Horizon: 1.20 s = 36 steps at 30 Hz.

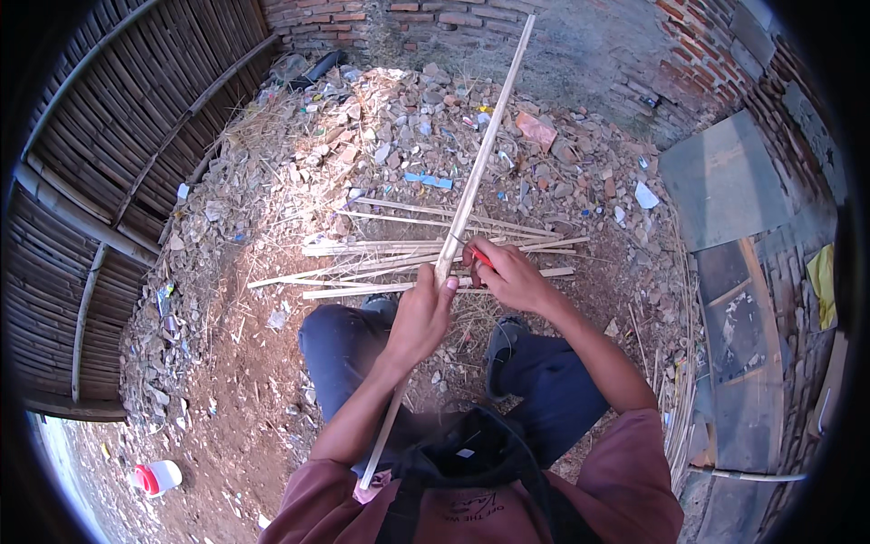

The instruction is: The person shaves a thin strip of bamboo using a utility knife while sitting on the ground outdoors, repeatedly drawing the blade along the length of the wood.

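Note:
My left hand (420,319) is closed around a long, pale bamboo strip (490,127). The strip runs at a slant from my lap up toward the far wall. In my right hand (518,279) is a small knife (483,258) with a red handle. Its thin dark blade lies across the strip, just above my left thumb. Beyond my feet, several cut bamboo strips (349,292) lie in a loose pile on the ground, partly hidden behind my hands.
Broken brick rubble and litter (399,136) cover the ground up to a brick wall (435,16). A bamboo-slat wall (100,172) stands at left, near a clear container with a red lid (164,477). Grey sheets (725,181) and a yellow cloth (821,288) are at right.

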Tool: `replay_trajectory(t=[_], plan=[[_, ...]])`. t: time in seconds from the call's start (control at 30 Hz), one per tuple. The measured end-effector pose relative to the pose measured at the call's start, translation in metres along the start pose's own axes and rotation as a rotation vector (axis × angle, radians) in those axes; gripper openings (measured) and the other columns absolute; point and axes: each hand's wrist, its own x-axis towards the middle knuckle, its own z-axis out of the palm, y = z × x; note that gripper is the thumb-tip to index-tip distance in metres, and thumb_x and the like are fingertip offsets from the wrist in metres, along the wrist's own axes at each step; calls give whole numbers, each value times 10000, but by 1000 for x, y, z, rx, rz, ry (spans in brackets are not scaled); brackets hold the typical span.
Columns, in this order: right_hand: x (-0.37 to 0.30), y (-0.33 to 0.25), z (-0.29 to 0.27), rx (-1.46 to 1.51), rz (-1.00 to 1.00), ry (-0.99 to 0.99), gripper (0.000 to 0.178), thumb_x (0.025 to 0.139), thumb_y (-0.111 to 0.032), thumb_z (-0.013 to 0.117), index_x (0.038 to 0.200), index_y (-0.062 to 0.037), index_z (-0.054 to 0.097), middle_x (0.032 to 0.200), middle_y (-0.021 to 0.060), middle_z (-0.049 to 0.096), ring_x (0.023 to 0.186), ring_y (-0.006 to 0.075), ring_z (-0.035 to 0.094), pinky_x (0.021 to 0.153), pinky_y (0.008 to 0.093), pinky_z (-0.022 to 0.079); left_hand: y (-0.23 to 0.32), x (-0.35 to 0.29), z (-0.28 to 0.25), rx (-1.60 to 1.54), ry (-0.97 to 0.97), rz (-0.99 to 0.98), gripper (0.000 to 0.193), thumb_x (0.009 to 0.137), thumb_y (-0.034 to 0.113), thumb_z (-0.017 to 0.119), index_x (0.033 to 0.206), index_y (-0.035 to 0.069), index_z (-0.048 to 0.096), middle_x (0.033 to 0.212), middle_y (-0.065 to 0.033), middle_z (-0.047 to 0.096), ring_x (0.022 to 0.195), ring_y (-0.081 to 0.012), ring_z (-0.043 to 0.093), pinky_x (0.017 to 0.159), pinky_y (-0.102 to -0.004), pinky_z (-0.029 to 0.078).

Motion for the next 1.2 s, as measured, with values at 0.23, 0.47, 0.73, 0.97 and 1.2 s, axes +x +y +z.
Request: replay_trajectory(t=[0.23,0.47,0.73,0.97,1.2], plan=[[-2,-6,0,-79,-34,87,182,937,-99,556,1097,-16,582,748,168,645,696,356,668,658,475,485,-2,-1,-1,-111,-38,-8,307,1138,319,479,1085,19,437,753,-75,535,682,-147,493,622,-364,430],[-1,6,20,-316,-247,255,188,930,-133,652,1049,-21,559,763,191,667,686,423,677,636,506,522,-20,4,4,-396,-129,-16,315,1153,337,444,1108,29,491,739,-28,534,666,-131,525,639,-339,481],[6,0,29,-485,-121,236,185,946,-149,659,1043,-17,571,699,190,671,629,408,691,552,510,528,-6,4,4,-689,-233,-289,260,1152,377,451,1089,125,455,683,75,353,531,-39,311,466,-243,266],[22,17,41,-594,-74,210,185,943,-167,629,1023,0,618,641,193,671,591,373,709,536,502,544,-11,13,8,-405,-166,-191,299,1102,363,585,1037,88,488,686,76,427,539,-33,372,467,-251,292],[50,43,11,-683,76,328,161,949,-143,594,1013,-7,653,635,231,677,596,386,725,540,510,561,-11,2,10,-215,-133,-174,290,1077,312,637,1050,52,512,749,48,446,665,-42,399,562,-264,353]])
